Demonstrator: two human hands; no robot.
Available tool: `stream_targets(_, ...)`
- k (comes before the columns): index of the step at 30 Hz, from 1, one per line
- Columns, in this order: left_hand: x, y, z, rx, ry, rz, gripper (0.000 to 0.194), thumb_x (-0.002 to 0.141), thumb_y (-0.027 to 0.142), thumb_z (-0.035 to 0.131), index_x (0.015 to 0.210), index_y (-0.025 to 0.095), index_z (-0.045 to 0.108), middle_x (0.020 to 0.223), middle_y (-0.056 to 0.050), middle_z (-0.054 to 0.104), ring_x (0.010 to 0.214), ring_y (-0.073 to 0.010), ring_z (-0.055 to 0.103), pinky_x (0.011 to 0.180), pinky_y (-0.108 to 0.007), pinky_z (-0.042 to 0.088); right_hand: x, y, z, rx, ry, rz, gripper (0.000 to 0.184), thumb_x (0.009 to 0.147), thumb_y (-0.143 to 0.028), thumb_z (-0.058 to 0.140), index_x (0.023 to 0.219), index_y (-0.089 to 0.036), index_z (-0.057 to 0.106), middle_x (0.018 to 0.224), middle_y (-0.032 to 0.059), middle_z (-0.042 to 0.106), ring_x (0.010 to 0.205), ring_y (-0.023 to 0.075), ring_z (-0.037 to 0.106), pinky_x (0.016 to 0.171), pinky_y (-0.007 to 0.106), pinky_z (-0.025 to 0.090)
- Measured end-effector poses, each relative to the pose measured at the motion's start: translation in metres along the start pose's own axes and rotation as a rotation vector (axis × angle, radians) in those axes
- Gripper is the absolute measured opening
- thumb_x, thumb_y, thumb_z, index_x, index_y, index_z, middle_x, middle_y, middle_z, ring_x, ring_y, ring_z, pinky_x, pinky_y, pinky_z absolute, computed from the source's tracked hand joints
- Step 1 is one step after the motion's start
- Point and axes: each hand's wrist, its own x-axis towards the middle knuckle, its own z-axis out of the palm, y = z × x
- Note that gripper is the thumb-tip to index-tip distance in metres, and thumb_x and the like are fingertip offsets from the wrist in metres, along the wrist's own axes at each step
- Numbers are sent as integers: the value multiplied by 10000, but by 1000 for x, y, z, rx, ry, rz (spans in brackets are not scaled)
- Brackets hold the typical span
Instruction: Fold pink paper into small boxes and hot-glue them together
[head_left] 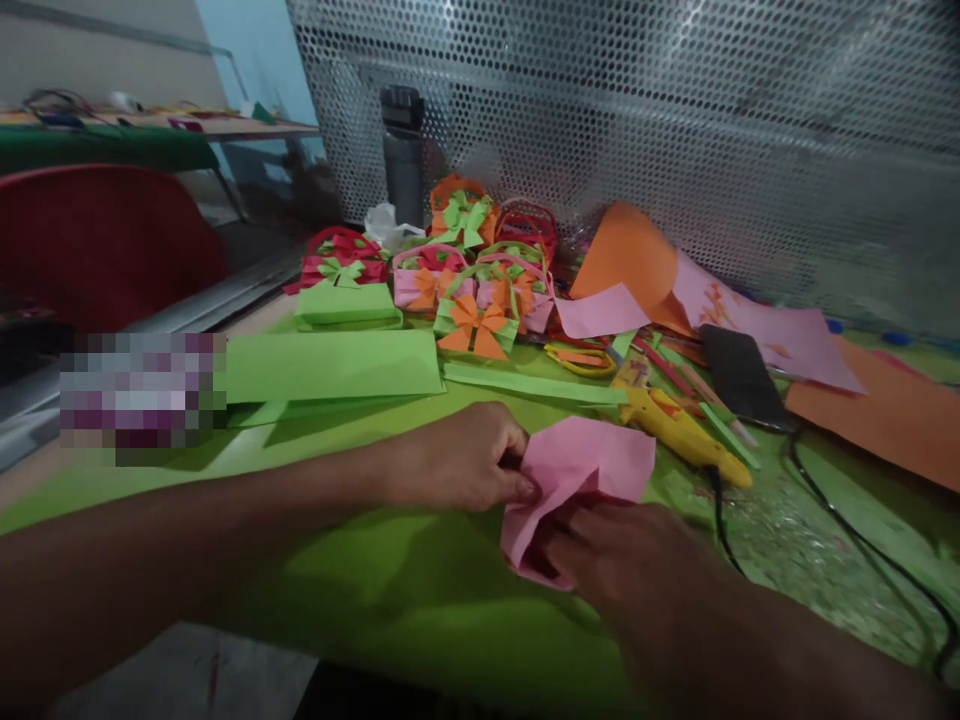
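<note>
A folded piece of pink paper (592,455), with a pocket-like opening toward me, is between my two hands above the green table. My left hand (469,460) is closed, its thumb and fingers pinching the paper's left edge. My right hand (622,550) reaches into the opening from the right with bent fingers on the paper; the fingertips are hidden inside the fold. Just beyond, to the right, lies a yellow glue gun (679,430) with a black cord. A light green paper strip (532,384) lies behind my hands.
Small paper bags with bows (476,325) stand at the back, near a dark bottle (405,160). Green folded paper (337,365) lies left. Yellow-handled scissors (577,358), a black phone (742,375) and orange sheets (885,415) lie right. A perforated metal panel (637,110) stands behind.
</note>
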Motion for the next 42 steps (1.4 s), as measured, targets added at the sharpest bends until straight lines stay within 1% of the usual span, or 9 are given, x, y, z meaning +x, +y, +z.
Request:
stream_targets(6,4,-7,4,-191,13,99,98,675,178,541,667,109,609,581,29,525,484,-72,378,442,-194,277,0,-3,1,31,43,48,89,636,-118,553,694,-185,548,611,-10,607,492,128,495,437,270,202)
stream_targets(13,4,-8,9,-280,-8,79,133,695,130,485,703,84,609,591,3,528,507,-80,373,473,-212,295,-2,-6,-1,126,-44,135,67,720,-151,568,772,-187,590,707,6,643,615,154,575,525,263,338)
stream_targets(17,0,-2,8,-326,-43,108,155,693,74,429,697,97,582,575,22,474,508,-75,339,475,-214,274,3,-8,-7,138,-54,181,66,720,-234,627,729,-176,597,695,8,660,595,160,592,509,256,350)
stream_targets(23,-3,-1,6,-304,-40,83,172,666,62,417,669,98,585,554,31,481,491,-71,343,455,-203,270,1,-11,-3,47,96,214,138,747,-217,551,615,-188,523,553,-20,611,448,136,538,423,262,232)
stream_targets(27,-1,-4,6,-306,-47,84,167,638,57,416,633,119,571,554,42,505,482,-70,379,442,-184,285,-3,-14,3,29,228,276,71,733,-158,480,677,-197,502,563,-21,608,451,144,546,424,277,202)
stream_targets(32,-1,-1,0,-334,-129,82,261,635,16,409,742,119,623,623,29,569,563,-85,476,535,-184,369,-1,-14,1,-27,206,309,92,696,-113,456,652,-193,455,509,-19,579,413,139,528,423,279,158)
stream_targets(35,-4,5,-6,-415,-179,87,214,710,61,448,807,116,630,688,6,600,604,-87,498,593,-193,393,1,-13,0,-31,185,317,90,681,-96,469,667,-185,466,543,-12,603,428,138,546,422,279,157)
stream_targets(38,-8,8,-10,-453,-176,67,217,796,196,469,908,108,632,809,-41,633,663,-105,528,635,-212,412,1,-13,2,-36,146,332,116,654,-88,479,722,-179,499,584,0,636,453,151,569,406,283,165)
stream_targets(42,-9,9,-8,-369,-154,41,195,759,259,543,854,125,649,792,-28,634,661,-108,521,587,-192,388,2,-15,5,-84,126,353,97,655,-107,503,722,-177,511,600,13,643,454,167,575,388,276,168)
